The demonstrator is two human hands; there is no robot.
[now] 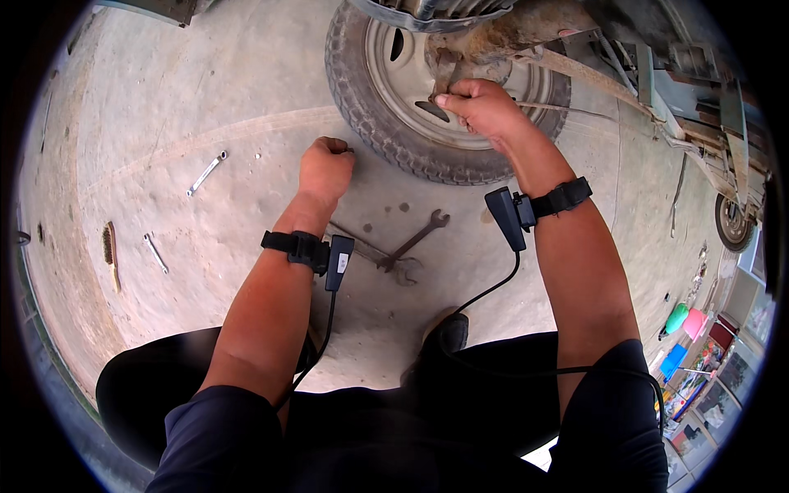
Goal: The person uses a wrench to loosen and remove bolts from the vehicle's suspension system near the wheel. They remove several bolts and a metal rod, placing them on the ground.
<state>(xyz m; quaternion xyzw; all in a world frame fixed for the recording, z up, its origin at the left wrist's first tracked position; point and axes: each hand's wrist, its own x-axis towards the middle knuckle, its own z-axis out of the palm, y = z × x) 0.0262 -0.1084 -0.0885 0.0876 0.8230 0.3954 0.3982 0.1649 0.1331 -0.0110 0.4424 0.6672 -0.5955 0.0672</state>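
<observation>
Head view: my right hand point(483, 111) pinches a rusty metal piece point(445, 72) before the wheel point(390, 141), probably steadying it. My left hand point(326, 172) curls beside the wheel, gripping or not I cannot tell; a wrench point(415, 239) lies my side of it, perhaps for reach.

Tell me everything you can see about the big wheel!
The wheel has a dark, dusty, chunky-treaded tyre around a dirty, pale, metal-looking rim with dark slots. Its side faces us. It sits at the picture's top, partly hidden by rusty-brown parts. The right hand is in front; I can't tell if they touch.
</observation>
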